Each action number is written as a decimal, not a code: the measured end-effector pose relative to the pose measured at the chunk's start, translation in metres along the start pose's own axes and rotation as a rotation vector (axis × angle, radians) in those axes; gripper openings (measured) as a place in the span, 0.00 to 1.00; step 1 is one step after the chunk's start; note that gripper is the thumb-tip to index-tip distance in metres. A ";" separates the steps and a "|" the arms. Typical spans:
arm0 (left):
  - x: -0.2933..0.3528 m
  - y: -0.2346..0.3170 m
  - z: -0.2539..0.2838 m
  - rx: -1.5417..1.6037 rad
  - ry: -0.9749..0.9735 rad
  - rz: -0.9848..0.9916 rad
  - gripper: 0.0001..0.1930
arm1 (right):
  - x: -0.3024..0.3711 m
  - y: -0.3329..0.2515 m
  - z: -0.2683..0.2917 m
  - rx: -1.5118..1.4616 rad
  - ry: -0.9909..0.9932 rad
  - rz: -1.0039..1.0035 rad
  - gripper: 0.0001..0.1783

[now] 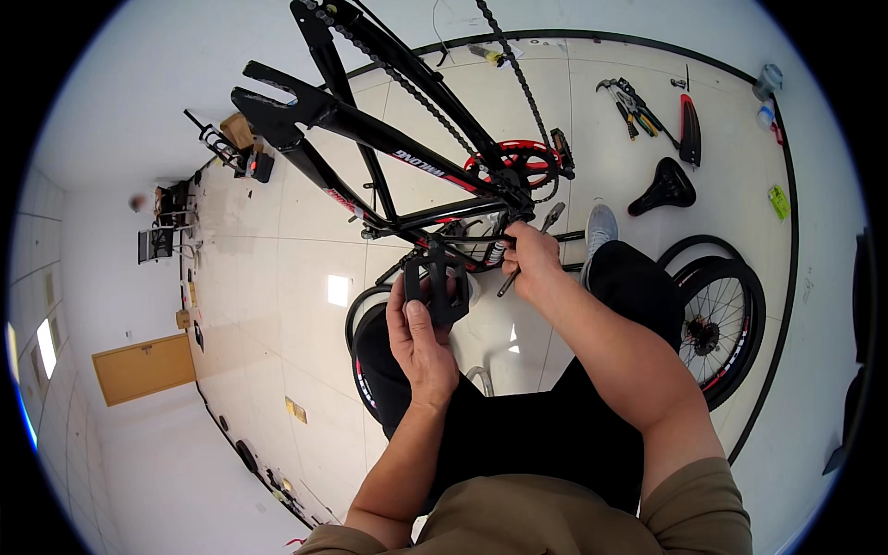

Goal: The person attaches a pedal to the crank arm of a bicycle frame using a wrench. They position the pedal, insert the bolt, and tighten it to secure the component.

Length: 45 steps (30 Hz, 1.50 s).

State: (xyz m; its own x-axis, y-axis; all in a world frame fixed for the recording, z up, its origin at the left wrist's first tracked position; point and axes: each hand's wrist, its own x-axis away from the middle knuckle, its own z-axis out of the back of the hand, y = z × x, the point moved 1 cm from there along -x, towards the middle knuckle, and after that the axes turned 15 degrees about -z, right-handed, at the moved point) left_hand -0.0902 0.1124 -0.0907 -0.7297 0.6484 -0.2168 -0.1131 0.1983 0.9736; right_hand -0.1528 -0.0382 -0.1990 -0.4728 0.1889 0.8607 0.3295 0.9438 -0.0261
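My left hand (pixel 423 347) is closed around a black platform pedal (pixel 448 294), thumb pressed on its near edge. Just right of it, my right hand (pixel 534 257) grips a slim metal tool that looks like a wrench (pixel 508 281); its grey head seems to stick out past the fingers. Both hands are below the black bicycle frame (pixel 384 153), close to its bottom bracket. The red-and-black chainring (pixel 532 166) sits beyond my right hand, with a pedal (pixel 561 143) on its crank. A chain (pixel 511 63) hangs onto the chainring.
At right on the tiled floor lie a black saddle (pixel 664 187), a red-and-black fender (pixel 690 131), hand tools (pixel 636 109) and a wheel (pixel 717 324). Another tyre (pixel 362 379) is beside my left leg. Farther left are bike parts (pixel 242 162) near the wall.
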 end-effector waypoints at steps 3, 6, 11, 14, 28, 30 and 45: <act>-0.001 0.001 0.001 0.139 0.046 0.081 0.22 | 0.004 -0.001 -0.002 -0.010 0.038 -0.002 0.08; -0.006 0.005 0.001 0.241 0.075 0.151 0.20 | 0.005 -0.001 -0.002 -0.004 0.033 0.006 0.08; -0.010 -0.007 0.018 0.539 0.254 0.628 0.18 | 0.007 -0.001 -0.003 0.007 0.030 0.006 0.08; -0.005 -0.022 0.028 0.686 0.257 0.812 0.18 | 0.004 0.000 -0.002 0.014 0.020 -0.023 0.06; -0.013 0.008 -0.006 -0.036 0.059 0.118 0.19 | -0.002 -0.001 0.001 0.013 0.002 -0.037 0.05; -0.017 0.009 -0.003 0.225 0.087 0.367 0.17 | -0.001 -0.002 0.002 0.013 0.019 -0.033 0.05; -0.006 0.001 0.000 -0.547 -0.217 -0.264 0.31 | 0.000 0.000 -0.002 0.011 0.008 -0.044 0.05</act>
State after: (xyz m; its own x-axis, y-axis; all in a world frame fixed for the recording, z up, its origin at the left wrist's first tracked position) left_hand -0.0859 0.1085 -0.0881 -0.4841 0.7743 -0.4076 -0.6396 0.0048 0.7687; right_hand -0.1515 -0.0387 -0.1979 -0.4804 0.1451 0.8650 0.2997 0.9540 0.0064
